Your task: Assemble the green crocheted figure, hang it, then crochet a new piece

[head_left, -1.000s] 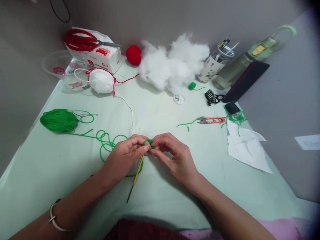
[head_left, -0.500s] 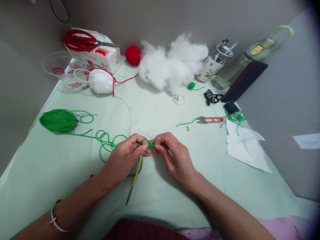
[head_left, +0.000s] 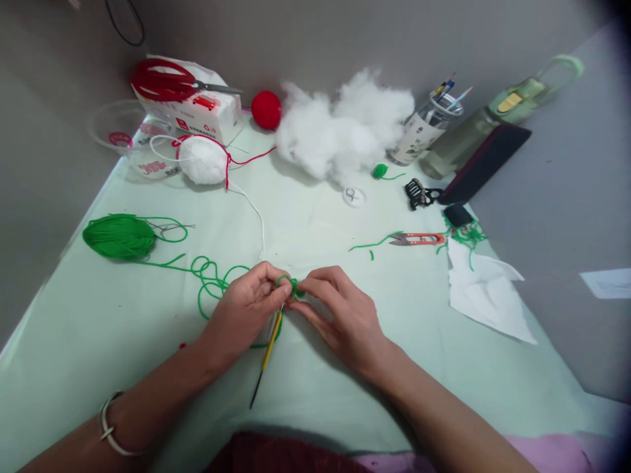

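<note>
My left hand (head_left: 254, 299) pinches a small green crocheted piece (head_left: 296, 286) between thumb and fingers. A yellow crochet hook (head_left: 270, 348) hangs from under these fingers, its dark end pointing down toward me. At the piece's right side is my right hand (head_left: 342, 315), its thumb and fingers closed on the edge, fingertips partly hidden. Loose green yarn (head_left: 210, 282) lies in loops left of my left hand and runs to a green skein (head_left: 119, 236).
Behind are a white yarn ball (head_left: 202, 159), a red ball (head_left: 266, 110), white stuffing (head_left: 340, 131), a pen cup (head_left: 417, 138) and a bottle (head_left: 458, 141). Orange snips (head_left: 419, 239) and white paper (head_left: 480, 289) lie at right; red scissors (head_left: 165, 80) rest on a tissue pack (head_left: 217, 121).
My right hand has moved slightly left, its thumb now reaching under the green piece and its fingers stretched further over it. The whole view has shifted a little.
</note>
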`<action>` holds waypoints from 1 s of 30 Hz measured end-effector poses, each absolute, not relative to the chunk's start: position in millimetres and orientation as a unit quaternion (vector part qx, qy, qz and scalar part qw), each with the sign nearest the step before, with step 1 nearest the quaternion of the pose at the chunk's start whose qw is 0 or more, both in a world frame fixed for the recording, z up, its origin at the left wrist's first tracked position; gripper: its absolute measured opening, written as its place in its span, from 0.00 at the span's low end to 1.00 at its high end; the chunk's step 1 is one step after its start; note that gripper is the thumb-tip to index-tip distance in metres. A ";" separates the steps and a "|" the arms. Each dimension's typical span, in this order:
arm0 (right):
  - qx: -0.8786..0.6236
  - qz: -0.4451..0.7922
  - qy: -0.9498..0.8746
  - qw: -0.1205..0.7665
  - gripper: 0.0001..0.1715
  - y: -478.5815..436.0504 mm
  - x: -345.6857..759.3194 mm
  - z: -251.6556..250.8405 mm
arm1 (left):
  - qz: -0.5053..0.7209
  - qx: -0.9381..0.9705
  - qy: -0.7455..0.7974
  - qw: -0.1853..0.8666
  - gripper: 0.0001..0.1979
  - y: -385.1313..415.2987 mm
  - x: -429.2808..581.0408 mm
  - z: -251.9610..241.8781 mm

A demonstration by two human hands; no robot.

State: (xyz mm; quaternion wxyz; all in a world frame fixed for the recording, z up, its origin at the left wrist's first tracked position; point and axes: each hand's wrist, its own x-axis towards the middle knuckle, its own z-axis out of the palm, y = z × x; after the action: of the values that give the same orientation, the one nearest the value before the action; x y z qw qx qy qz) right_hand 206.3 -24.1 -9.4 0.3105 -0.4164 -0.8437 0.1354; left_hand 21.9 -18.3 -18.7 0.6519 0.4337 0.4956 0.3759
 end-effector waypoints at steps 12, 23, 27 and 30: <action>-0.451 0.239 -0.792 0.334 0.06 -20.3 206.1 -14.1 | 0.384 0.394 0.476 0.686 0.08 -18.3 24.8 -20.7; -0.393 0.238 -0.821 0.339 0.10 -21.6 208.2 -5.0 | 0.396 0.394 0.430 0.709 0.05 -18.9 21.5 -24.5; -0.405 0.152 -0.854 0.287 0.07 -22.6 208.1 -6.2 | 0.388 0.385 0.440 0.712 0.07 -18.7 22.8 -23.7; -0.416 0.173 -0.837 0.309 0.09 -21.3 208.6 -9.8 | 0.390 0.375 0.451 0.710 0.07 -18.9 22.9 -21.7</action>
State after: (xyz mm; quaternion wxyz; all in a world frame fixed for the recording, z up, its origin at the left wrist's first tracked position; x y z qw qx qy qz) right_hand 208.6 -21.3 -9.8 0.3089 -0.4164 -0.8373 0.1735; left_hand 22.9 -18.9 -21.7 0.7100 0.3747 0.4513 0.3898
